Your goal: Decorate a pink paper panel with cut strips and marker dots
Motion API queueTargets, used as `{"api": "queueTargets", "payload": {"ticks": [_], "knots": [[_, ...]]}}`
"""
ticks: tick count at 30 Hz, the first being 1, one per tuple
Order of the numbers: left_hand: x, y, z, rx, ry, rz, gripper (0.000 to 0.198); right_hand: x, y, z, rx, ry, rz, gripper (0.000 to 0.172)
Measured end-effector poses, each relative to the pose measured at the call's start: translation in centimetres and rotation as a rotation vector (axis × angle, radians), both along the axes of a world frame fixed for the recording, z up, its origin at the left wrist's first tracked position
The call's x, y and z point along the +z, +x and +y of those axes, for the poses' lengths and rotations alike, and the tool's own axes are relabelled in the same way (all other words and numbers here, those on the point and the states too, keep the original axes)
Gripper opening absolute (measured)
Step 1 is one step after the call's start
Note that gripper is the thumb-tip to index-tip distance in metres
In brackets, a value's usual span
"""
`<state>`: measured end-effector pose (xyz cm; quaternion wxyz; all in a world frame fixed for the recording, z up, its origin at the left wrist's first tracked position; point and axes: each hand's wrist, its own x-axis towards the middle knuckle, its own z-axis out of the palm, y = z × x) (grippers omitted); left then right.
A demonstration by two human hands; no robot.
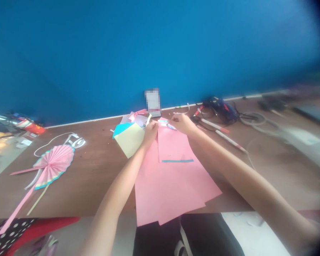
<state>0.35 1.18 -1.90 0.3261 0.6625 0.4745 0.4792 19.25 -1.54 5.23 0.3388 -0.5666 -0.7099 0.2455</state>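
Observation:
Large pink paper sheets (165, 192) overlap on the table, their lower edges hanging past its front edge. On top lies a smaller pink paper sheet (174, 145) with a blue strip (177, 161) along its near edge. My left hand (150, 131) is closed at that sheet's far left corner, fingers pinching its edge. Over the far right corner, my right hand (181, 122) has its fingers pinched together; what is in them is too small to name. Between my hands, a small white and blue item (171, 126) lies on the sheet.
Yellow paper (130, 139) and blue paper (122, 128) lie left of my hands. A pleated pink fan (56, 164) rests farther left, near white earphones or a cable (78, 142). White rods (230, 140) and dark cables lie right. A blue wall (96, 64) closes the back.

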Motion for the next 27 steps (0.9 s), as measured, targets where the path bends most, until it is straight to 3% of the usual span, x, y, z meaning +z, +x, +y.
{"api": "queueTargets", "payload": {"ticks": [27], "knots": [[0.31, -0.09, -0.3, -0.069, -0.005, 0.024, 0.032, -0.24, -0.11, -0.03, -0.024, 0.01, 0.032, 0.025]]}}
